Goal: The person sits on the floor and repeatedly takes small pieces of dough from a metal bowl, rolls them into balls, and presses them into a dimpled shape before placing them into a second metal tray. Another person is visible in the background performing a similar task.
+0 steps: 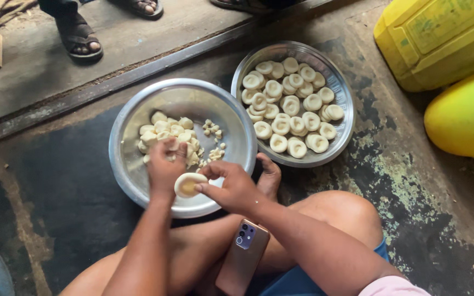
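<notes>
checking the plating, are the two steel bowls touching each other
Touching. In the head view the rim of the bowl of shaped dough rounds meets the rim of the near bowl with no floor visible between them.

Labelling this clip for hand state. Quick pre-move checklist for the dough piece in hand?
1. Dough round held by both hands: ok.
2. Left hand cups it, right hand pinches its edge: ok.
3. Piece sits over the near bowl: ok.
4. Dough lumps remain in that bowl: ok.
5. Space among shaped pieces in the far bowl: not ok, nearly full.
6. Phone steady on lap: cannot tell.
</notes>
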